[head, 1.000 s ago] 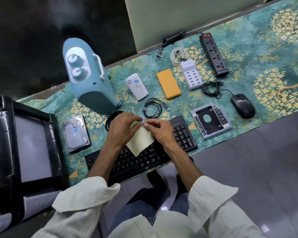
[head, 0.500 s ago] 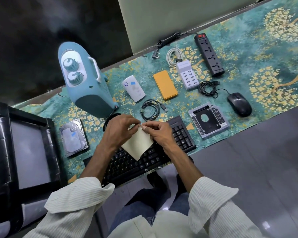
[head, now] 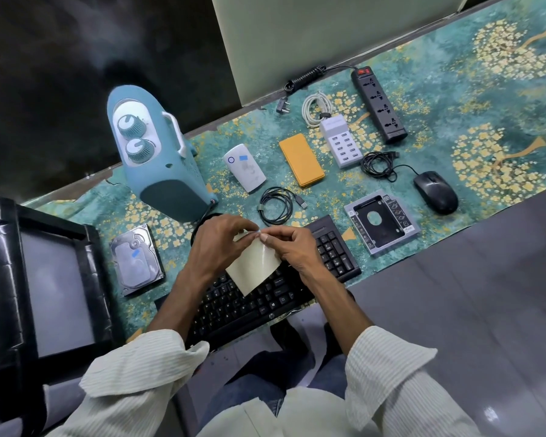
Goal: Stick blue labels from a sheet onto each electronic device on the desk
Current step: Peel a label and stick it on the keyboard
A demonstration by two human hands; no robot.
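Teal cloth with gold blossom print [head: 501,99] covers the desk; dark floor beyond, grey floor on my side.

Item, label sheet [head: 253,269]: pale backing side toward me, held above the keyboard [head: 265,298], its top corner between both my hands. Over the last second it has barely shifted; only my view has drifted, and the peel at that corner is a little further on.

Left hand [head: 216,244]: fingers closed, pinching the sheet's top edge. Right hand [head: 292,247]: thumb and forefinger pressed together at the same corner, picking at what I judge is the next label; the label itself is too small to make out.

Already marked: hard drive [head: 136,260], blue label on its lid; white power bank [head: 244,168], blue label near its ring.

No label visible: heater [head: 158,159], orange power bank [head: 301,159], USB charging hub [head: 341,143], power strip [head: 379,104], mouse [head: 435,192], drive caddy [head: 381,221], keyboard.

Loose: black cable coil [head: 276,205].

Reading: two done, most outstanding; the next label is not yet free.
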